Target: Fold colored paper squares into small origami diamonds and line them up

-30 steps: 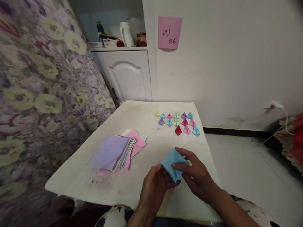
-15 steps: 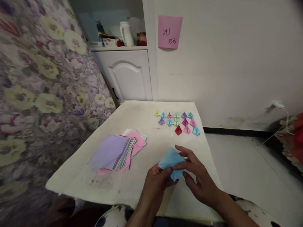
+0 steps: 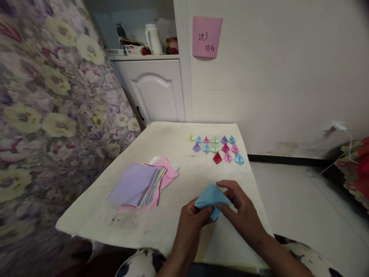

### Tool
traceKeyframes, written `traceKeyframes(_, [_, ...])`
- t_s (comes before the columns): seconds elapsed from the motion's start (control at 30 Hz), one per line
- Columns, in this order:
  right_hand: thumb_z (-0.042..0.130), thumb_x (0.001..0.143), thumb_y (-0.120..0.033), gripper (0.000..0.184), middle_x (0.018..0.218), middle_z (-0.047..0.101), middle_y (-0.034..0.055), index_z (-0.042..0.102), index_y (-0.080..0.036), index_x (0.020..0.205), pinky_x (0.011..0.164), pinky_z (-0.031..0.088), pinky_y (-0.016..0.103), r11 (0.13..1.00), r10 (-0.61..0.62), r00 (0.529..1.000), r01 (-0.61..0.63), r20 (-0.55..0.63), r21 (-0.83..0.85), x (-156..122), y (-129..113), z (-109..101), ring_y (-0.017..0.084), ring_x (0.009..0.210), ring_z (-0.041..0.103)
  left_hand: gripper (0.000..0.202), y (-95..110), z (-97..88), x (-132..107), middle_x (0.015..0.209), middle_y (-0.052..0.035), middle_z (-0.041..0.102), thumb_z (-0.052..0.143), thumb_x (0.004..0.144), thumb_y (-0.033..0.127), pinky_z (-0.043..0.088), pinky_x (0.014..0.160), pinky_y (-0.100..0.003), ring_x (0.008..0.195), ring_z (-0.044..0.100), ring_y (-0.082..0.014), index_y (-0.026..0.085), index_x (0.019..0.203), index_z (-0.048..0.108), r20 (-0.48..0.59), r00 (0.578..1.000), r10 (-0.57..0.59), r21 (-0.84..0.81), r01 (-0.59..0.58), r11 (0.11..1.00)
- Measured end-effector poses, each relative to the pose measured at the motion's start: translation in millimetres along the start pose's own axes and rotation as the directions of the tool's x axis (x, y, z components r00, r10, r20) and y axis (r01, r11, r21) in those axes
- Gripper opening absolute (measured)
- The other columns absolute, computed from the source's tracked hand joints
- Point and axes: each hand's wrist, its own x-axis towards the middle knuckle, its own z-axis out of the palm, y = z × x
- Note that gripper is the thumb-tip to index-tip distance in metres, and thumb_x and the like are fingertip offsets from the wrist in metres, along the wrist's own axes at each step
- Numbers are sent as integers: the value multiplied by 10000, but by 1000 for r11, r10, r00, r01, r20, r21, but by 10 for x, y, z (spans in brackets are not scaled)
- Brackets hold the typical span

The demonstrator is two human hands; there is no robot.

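A partly folded sheet of blue origami paper (image 3: 212, 195) is held up over the near right part of the table. My left hand (image 3: 193, 217) pinches its lower left side, thumb on the front face. On the other side my right hand (image 3: 240, 204) grips the right corner, its thumb pressed near the middle fold and its fingers behind the paper. The upper part forms a peak, and a smaller point hangs below between the thumbs. Fingers behind the sheet are partly hidden.
Several small folded paper pieces (image 3: 225, 148) lie in rows at the table's far right. A stack of coloured paper squares (image 3: 135, 184) rests on the left of the cream-covered table (image 3: 164, 142). A floral curtain (image 3: 57, 100) hangs at left; a white cabinet (image 3: 157, 92) stands behind.
My right thumb has come onto the paper's front, and the right fingers have gone behind it. The blue paper's upper part has folded down into a wider peak and shifted slightly right.
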Motion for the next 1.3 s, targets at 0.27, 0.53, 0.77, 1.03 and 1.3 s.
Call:
traceKeyframes(0.27, [603, 771, -136, 486, 1247, 483, 80, 422, -273, 1201, 781, 505, 340, 996, -21, 999, 24, -39, 83, -46, -15, 16, 162, 866, 579, 103, 32, -10, 16, 613, 15, 603, 711, 673, 238, 399, 588, -222, 606, 504, -120, 155, 727, 682, -10, 995, 103, 140, -101, 985])
traceKeyframes(0.53, [606, 789, -178, 436, 974, 630, 39, 476, -260, 1197, 817, 481, 354, 998, -35, 999, 34, 12, 53, -45, -66, -41, 186, 886, 587, 72, 63, 4, 16, 650, 8, 581, 683, 709, 212, 381, 637, -224, 654, 479, -129, 160, 757, 697, 100, 981, 165, 163, -180, 970])
traceKeyframes(0.77, [594, 787, -177, 322, 882, 618, 12, 549, -249, 1097, 740, 472, 290, 998, 30, 999, -32, 40, 54, -16, -97, -70, 162, 803, 569, 78, 57, -9, 20, 639, 13, 574, 693, 692, 237, 371, 629, -226, 657, 489, -142, 161, 687, 674, 119, 982, 149, 260, -175, 950])
traceKeyframes(1.03, [616, 779, -289, 252, 713, 509, -21, 574, -207, 1014, 571, 380, 226, 969, 149, 982, -168, 112, 183, 41, -65, -113, 130, 651, 478, 156, 50, -4, 7, 781, -41, 677, 667, 719, 215, 408, 748, -291, 786, 577, -211, 152, 859, 697, 175, 982, 77, 313, -129, 941])
traceKeyframes(1.3, [635, 783, -332, 262, 660, 450, -44, 573, -198, 999, 509, 310, 201, 825, 228, 935, -334, 272, 457, 82, 34, -122, 86, 557, 415, 49, 51, 18, -4, 673, 9, 579, 686, 705, 189, 396, 677, -248, 695, 513, -148, 152, 720, 657, 212, 973, 95, 232, -145, 962])
